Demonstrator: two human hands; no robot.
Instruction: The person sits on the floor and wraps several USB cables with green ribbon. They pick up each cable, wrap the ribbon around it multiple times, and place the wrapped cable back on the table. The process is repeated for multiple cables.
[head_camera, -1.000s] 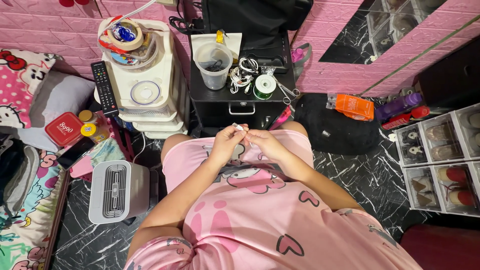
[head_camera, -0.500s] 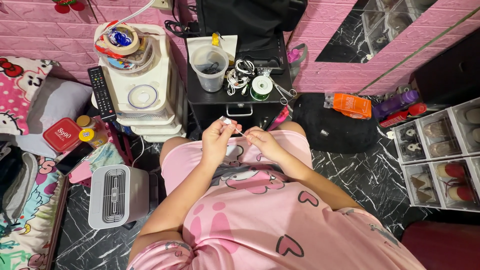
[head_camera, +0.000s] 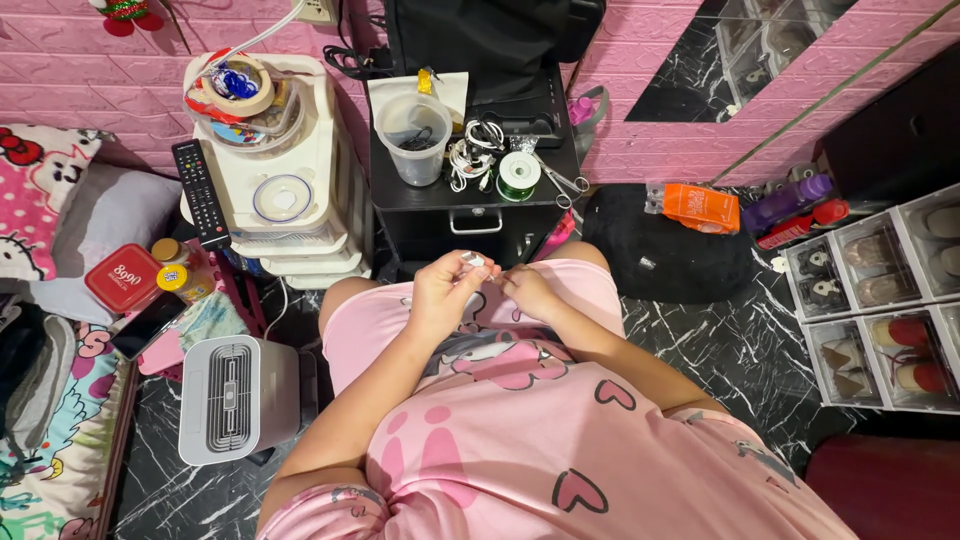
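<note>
left hand (head_camera: 447, 290): pinches small white plug piece (head_camera: 474, 261) at fingertips; right hand (head_camera: 527, 288): curled just beside it, grip unclear; black cabinet worktop (head_camera: 440, 195): just beyond

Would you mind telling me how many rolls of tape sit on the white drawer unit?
1 is clear: a beige tape roll on the clear tub at the back of the white drawer unit. More may be hidden in the tub.

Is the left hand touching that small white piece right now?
Touching. The head view shows the left hand pinching the small white piece at its fingertips, with no gap visible; the right hand sits just beside it.
</note>
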